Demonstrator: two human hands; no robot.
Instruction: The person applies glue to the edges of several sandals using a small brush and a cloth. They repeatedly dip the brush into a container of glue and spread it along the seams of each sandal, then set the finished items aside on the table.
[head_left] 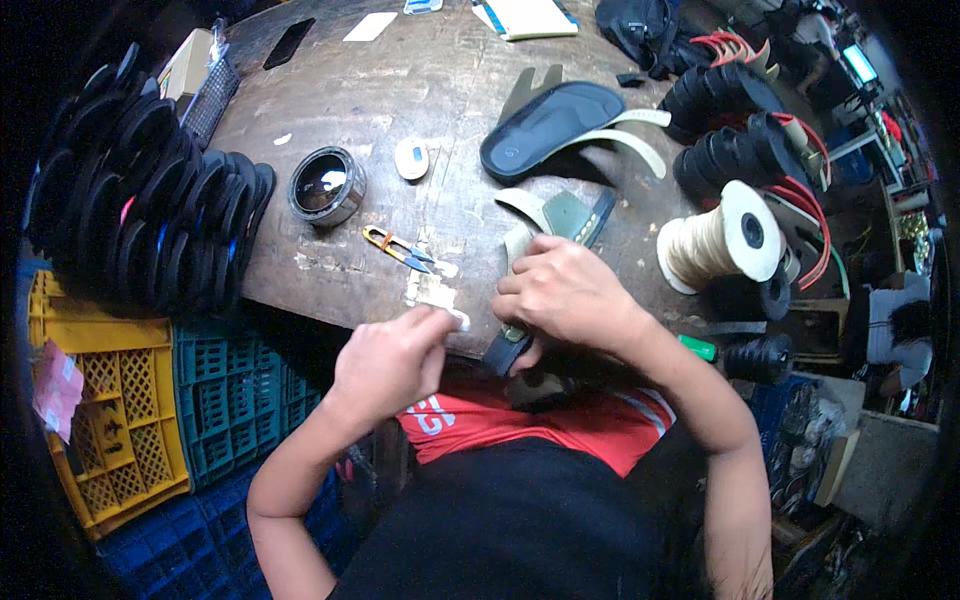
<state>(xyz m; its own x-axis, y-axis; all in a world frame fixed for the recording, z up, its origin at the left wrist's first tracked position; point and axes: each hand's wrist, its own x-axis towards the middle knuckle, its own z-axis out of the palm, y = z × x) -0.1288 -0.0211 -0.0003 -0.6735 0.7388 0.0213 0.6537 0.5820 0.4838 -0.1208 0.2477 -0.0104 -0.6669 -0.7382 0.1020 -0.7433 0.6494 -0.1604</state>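
Note:
My right hand (pixel 565 295) grips a sandal (pixel 580 215) with pale straps, a green footbed and a dark sole at the table's front edge. To its left my left hand (pixel 395 360) is closed in a pinch; what is between its fingertips is too small to make out. Yellow thread snips (pixel 398 250) lie above it, beside a round black-rimmed pot (pixel 325 185) and a small white oval device (pixel 412 160). A dark sandal (pixel 550 125) with loose pale straps lies at the back. A spool of cream cord (pixel 690 250) rests on its side by my right hand.
Stacked black soles (pixel 140 200) line the table's (pixel 270 280) left side, with more rolls and soles (pixel 725 110) and red straps at right. Yellow (pixel 110 400) and teal crates (pixel 220 400) stand lower left. A phone (pixel 290 42) lies at the back. Another person (pixel 905 330) is at far right.

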